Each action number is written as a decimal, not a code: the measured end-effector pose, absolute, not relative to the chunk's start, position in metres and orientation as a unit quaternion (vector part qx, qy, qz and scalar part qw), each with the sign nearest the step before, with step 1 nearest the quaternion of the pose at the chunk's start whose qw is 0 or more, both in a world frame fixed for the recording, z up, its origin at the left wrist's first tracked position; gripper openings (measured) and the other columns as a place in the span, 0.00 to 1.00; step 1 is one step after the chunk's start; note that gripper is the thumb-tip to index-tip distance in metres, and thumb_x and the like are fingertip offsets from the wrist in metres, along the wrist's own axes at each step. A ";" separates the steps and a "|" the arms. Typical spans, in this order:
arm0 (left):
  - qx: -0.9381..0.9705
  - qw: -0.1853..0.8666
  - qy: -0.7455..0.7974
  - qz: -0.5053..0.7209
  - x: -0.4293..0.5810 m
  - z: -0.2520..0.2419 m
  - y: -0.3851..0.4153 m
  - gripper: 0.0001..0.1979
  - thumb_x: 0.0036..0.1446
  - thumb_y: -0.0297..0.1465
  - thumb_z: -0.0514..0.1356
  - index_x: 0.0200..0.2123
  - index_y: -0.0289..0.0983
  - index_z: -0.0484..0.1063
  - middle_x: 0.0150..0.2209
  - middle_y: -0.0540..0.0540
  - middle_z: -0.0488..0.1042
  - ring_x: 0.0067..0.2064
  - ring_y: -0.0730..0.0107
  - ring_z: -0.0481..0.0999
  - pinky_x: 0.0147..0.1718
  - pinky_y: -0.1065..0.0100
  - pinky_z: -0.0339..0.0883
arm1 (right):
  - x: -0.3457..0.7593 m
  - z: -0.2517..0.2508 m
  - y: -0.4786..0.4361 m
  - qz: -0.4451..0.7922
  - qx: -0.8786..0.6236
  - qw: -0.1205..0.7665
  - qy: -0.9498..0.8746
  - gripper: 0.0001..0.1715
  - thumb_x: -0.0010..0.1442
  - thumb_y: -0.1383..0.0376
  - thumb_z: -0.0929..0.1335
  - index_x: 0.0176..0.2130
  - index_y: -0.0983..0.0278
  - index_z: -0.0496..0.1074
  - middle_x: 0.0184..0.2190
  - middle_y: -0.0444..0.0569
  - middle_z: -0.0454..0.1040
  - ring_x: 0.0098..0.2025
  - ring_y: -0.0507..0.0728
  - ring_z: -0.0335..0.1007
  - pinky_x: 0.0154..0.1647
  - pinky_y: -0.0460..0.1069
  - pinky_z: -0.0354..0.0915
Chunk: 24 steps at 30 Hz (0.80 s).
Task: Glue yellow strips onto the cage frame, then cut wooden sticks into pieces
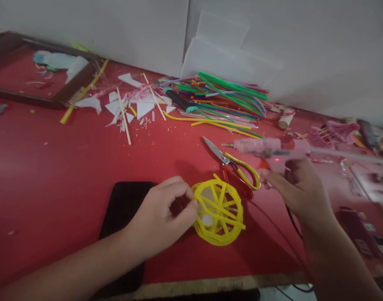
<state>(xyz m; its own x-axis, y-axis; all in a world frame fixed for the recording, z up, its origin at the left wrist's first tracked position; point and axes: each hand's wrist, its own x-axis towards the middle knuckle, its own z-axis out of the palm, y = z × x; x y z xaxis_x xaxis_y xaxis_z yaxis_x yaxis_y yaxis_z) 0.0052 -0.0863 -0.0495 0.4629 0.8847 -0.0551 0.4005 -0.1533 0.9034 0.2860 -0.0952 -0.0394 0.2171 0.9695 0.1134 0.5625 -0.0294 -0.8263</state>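
The yellow wheel with spokes [221, 205] is near the front of the red worktop [69, 171]. The left hand [163, 215] has its grip pinched shut on the wheel's left edge. The right hand [308, 194] has its grip wrapped round a pink glue gun [260, 147] with a little red light. Scissors [224, 159] lie just behind the wheel. A flat black thing [125, 205] lies by the left hand. Farther back are white paper bits [145, 109] and a pile of colorful fuzzy sticks [232, 94].
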 end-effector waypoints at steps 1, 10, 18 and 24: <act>0.715 0.468 0.451 0.257 0.005 -0.050 -0.086 0.08 0.53 0.26 0.55 0.22 0.36 0.66 0.23 0.53 0.65 0.23 0.78 0.65 0.22 0.76 0.58 | 0.287 -0.046 -0.087 0.268 -0.679 0.405 -0.550 0.14 0.52 0.61 0.71 0.36 0.59 0.63 0.23 0.40 0.68 0.22 0.52 0.67 0.24 0.48 0.64; 0.724 0.448 0.460 0.252 0.008 -0.049 -0.084 0.09 0.53 0.26 0.54 0.21 0.35 0.64 0.23 0.53 0.64 0.23 0.79 0.64 0.22 0.76 0.57 | 0.299 -0.082 -0.025 0.022 -0.702 0.177 -0.689 0.15 0.61 0.56 0.62 0.28 0.63 0.67 0.28 0.49 0.68 0.34 0.58 0.67 0.38 0.53 0.62; 0.721 0.451 0.458 0.258 0.007 -0.050 -0.085 0.09 0.52 0.26 0.55 0.21 0.35 0.64 0.22 0.54 0.64 0.22 0.80 0.63 0.21 0.77 0.56 | 0.281 -0.073 -0.032 -0.031 -0.695 0.209 -0.687 0.16 0.59 0.59 0.65 0.44 0.66 0.69 0.45 0.60 0.70 0.51 0.66 0.65 0.53 0.62 0.60; 0.713 0.467 0.440 0.281 0.009 -0.051 -0.082 0.08 0.52 0.24 0.55 0.22 0.35 0.67 0.22 0.53 0.65 0.23 0.80 0.65 0.21 0.79 0.58 | 0.217 -0.001 -0.102 0.198 -0.566 0.186 -0.779 0.13 0.60 0.59 0.68 0.44 0.61 0.68 0.36 0.46 0.75 0.36 0.54 0.72 0.36 0.48 0.67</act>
